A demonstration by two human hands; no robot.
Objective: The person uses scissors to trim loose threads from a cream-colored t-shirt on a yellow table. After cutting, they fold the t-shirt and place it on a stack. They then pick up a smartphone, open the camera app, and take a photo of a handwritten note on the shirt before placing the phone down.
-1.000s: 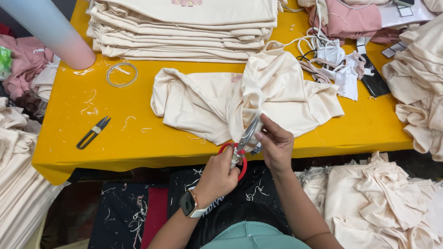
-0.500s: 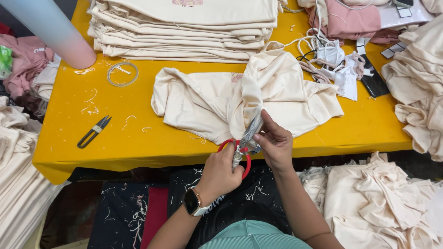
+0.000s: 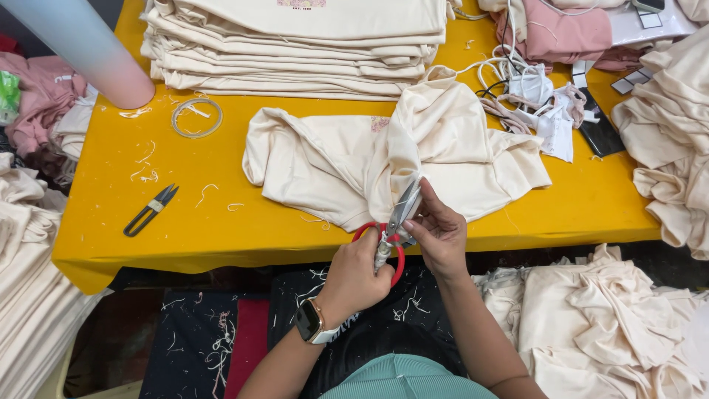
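You've got bright, even light from overhead, and the yellow table (image 3: 221, 229) glows without glare. Shadows stay soft and short under the scissors (image 3: 391, 229) and the cream garment (image 3: 443, 148). Focus is sharp across the middle; the pale cylinder (image 3: 81, 44) at top left looks soft and stretched.

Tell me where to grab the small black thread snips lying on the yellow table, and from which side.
Grip the thread snips around the looped black handle at the lower left end, coming from above on the table's near edge. The blades point up-right, away from that end, and they lie flat with bare yellow table around.
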